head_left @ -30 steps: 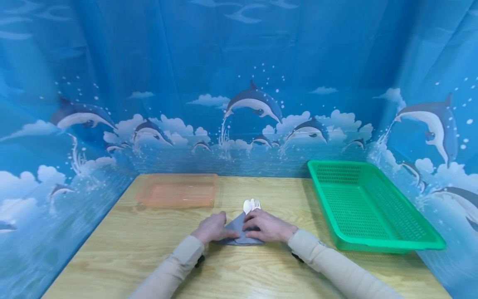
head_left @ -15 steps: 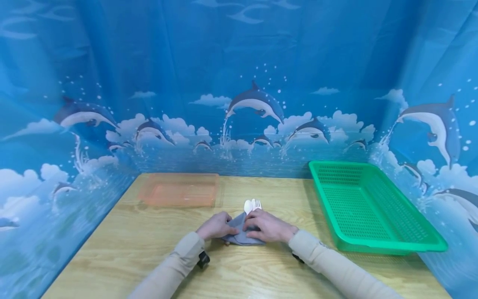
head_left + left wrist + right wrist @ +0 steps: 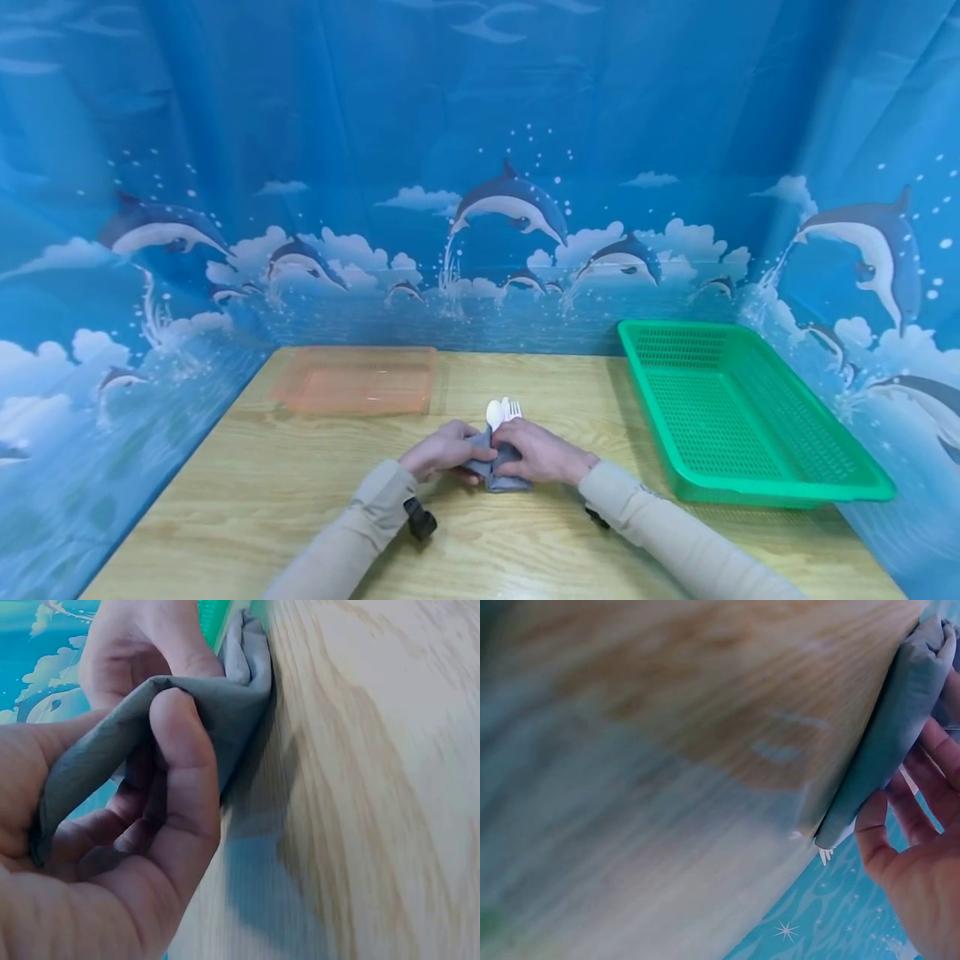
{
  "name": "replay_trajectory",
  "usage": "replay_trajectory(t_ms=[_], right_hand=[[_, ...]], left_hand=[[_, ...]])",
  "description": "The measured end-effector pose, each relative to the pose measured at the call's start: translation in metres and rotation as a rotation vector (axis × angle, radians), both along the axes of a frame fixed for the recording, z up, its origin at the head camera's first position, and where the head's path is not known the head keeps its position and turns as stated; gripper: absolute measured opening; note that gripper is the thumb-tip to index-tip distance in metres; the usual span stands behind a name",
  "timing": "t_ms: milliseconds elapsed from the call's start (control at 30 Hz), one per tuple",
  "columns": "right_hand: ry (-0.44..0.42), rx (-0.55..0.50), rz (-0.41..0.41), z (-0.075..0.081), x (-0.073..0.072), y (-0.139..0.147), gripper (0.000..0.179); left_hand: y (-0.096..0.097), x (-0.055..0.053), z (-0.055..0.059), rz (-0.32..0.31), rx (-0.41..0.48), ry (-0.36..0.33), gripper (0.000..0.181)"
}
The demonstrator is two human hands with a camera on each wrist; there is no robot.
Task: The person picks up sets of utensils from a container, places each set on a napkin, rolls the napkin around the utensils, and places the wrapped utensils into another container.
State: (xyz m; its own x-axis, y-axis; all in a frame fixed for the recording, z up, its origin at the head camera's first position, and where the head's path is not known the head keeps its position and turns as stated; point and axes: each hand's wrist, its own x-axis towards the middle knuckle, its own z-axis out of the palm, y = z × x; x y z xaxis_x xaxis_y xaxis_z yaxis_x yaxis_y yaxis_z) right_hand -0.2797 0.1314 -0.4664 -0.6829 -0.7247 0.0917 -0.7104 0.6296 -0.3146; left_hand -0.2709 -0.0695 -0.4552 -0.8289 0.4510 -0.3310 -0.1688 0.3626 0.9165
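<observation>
A grey cloth napkin (image 3: 512, 483) lies folded near the middle of the table, wrapped around white cutlery. Out of its top stick a spoon (image 3: 493, 414) and a fork (image 3: 514, 408), with another white piece, perhaps a knife, between them. My left hand (image 3: 444, 450) pinches the napkin's left flap and holds it raised off the wood; in the left wrist view the cloth (image 3: 225, 712) passes between thumb and fingers. From the right, my right hand (image 3: 546, 452) grips the folded part, fingers curled at the cloth edge (image 3: 892, 735). The cutlery handles are hidden inside.
At the back left sits a translucent orange tray or box (image 3: 360, 382). A green perforated basket (image 3: 678, 467) takes up the right side of the table (image 3: 225, 517). Behind hangs a blue dolphin-print curtain (image 3: 480, 108).
The left hand has lifted the napkin's left corner and brought it rightward over the cutlery, so the bundle is narrower. The right hand has stayed nearly in place on the cloth.
</observation>
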Motion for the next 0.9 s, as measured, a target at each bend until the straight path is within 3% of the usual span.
replay_trajectory(t_ms=[333,600,767,900], right_hand=[[-0.081,-0.039,-0.059,0.001,-0.002,0.002,0.027],[-0.077,-0.073,-0.011,0.0,0.0,0.006,0.057],[-0.135,-0.135,-0.026,0.007,0.002,0.012,0.061],[-0.28,-0.299,-0.143,0.011,0.002,0.017,0.058]], left_hand=[[0.008,-0.004,-0.003,-0.018,0.069,-0.086,0.019],[0.009,-0.003,-0.004,-0.09,0.123,-0.137,0.018],[0.009,-0.003,-0.001,-0.149,0.05,-0.09,0.02],[0.007,-0.005,0.0,-0.193,-0.009,-0.026,0.013]])
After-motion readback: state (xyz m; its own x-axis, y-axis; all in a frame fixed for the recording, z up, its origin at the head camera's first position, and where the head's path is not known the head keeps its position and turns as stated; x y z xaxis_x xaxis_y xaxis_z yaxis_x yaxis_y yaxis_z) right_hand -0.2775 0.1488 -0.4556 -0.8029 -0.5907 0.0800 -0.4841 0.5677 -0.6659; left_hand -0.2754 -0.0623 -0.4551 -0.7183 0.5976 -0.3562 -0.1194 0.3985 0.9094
